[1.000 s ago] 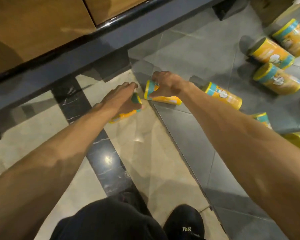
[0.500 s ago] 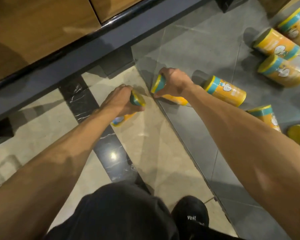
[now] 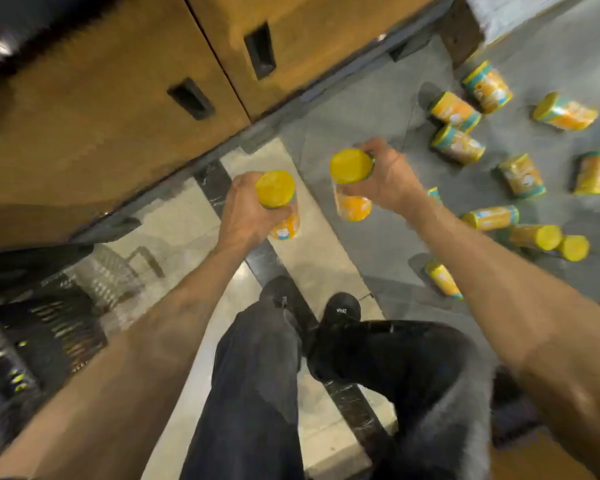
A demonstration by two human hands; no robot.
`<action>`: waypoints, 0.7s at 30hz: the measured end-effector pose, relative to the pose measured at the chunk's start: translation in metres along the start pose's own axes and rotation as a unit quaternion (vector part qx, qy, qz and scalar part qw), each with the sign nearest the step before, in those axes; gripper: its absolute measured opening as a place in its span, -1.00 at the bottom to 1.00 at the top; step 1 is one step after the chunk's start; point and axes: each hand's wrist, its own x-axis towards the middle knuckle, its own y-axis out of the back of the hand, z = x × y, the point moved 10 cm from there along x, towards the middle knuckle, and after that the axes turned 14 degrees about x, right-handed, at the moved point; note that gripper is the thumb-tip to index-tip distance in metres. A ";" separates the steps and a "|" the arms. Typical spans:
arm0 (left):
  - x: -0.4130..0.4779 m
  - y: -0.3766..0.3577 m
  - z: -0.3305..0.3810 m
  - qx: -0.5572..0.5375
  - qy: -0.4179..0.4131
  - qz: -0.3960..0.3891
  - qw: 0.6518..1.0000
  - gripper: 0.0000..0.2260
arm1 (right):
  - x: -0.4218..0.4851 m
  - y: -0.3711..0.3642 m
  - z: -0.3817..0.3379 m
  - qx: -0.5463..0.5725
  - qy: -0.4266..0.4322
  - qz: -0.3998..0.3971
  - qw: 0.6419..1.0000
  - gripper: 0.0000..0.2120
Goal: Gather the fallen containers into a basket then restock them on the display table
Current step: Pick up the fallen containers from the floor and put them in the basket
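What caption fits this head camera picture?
Cleanup time: left hand grips one can, right hand another can; other cans lie on the floor.

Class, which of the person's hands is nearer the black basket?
Left. The left hand, holding one container, is up and right of the basket; the right hand, holding another container, lies farther right, beyond it.

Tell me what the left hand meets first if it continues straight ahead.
Probably the cabinet base; the left hand, gripping a can, points there across bare floor. Depth is unclear.
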 end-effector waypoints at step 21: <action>-0.423 0.307 0.078 -0.168 0.086 0.302 0.934 -0.39 | -0.340 0.143 -0.299 0.095 0.250 -0.142 0.953 -0.31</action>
